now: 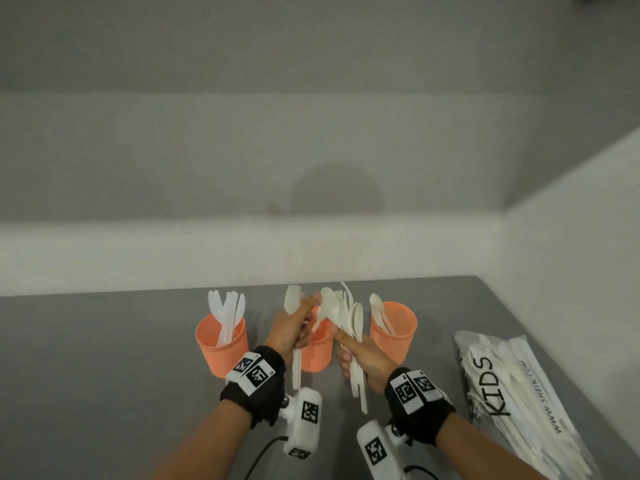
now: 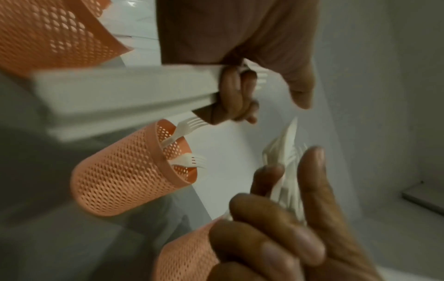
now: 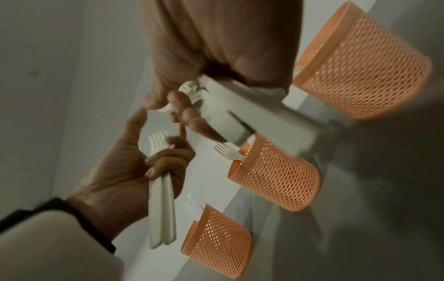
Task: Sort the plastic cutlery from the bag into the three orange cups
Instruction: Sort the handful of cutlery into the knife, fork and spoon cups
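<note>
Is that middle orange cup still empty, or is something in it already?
Not empty. The middle orange cup stands upright and already holds white plastic forks, tines poking above its rim in both wrist views.

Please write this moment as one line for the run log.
left hand: holds forks | right hand: holds mixed cutlery bundle | left cup: knives | middle cup: forks | right cup: spoons | bag: not empty

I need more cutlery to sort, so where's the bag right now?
In the head view the clear cutlery bag printed KIDS lies flat on the grey table at the far right, just right of the rightmost orange cup and the right hand.
</note>
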The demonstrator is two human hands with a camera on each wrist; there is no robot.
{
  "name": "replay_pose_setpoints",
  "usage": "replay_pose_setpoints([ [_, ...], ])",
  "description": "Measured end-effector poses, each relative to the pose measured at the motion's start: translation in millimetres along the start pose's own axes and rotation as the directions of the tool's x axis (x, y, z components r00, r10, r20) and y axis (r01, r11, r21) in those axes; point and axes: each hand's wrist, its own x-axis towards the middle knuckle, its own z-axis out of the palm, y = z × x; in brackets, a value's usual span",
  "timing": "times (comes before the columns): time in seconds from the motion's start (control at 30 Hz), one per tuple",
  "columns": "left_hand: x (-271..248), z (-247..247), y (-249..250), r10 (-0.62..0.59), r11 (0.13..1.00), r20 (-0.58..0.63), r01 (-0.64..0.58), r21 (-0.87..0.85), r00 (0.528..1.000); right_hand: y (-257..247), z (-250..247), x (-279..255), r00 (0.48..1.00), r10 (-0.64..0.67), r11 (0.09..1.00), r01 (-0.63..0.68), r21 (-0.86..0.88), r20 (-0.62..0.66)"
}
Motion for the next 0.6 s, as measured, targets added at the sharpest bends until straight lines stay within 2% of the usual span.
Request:
replay_pose_setpoints([
  [0.07,-2.6,8.8,-1.4,-0.01,0.999,0.126,0.004,0.049,0.992,-0.1,-0.2,0.6,0.998,0.034,0.999,-0.032,-0.04,0.055],
  [0.13,-7.6,19.1,0.2,0.002,0.997,0.204,-0.017,0.07,0.979,-0.9,1.5,1.1,0.986,0.081,0.996,-0.073,-0.056,0.146],
  [0.27,-10.4,29.5,1.5,0.012,0.997,0.204,-0.026,0.066,0.979,-2.7,-0.1,2.9,0.943,0.181,0.982,-0.155,-0.112,0.28],
  [0.33,-9.2,31.1,-0.6,0.01,0.991,0.182,-0.033,0.129,0.983,-5.9,-2.7,1.8,0.915,0.223,0.972,-0.182,-0.149,0.336],
  [0.4,-7.7,34.7,-1.2,0.011,0.982,0.132,-0.035,0.186,0.991,-8.3,-4.3,0.5,0.914,0.241,0.966,-0.192,-0.174,0.325],
  [0.5,0.9,40.1,-2.7,0.044,0.965,0.012,-0.045,0.258,0.999,-5.3,-5.3,4.6,0.969,0.147,0.979,-0.113,-0.172,0.197],
  [0.6,9.8,41.4,-5.8,0.082,0.967,-0.14,-0.045,0.25,0.987,-3.4,-4.2,9.0,0.994,0.041,0.984,-0.023,-0.177,0.098],
])
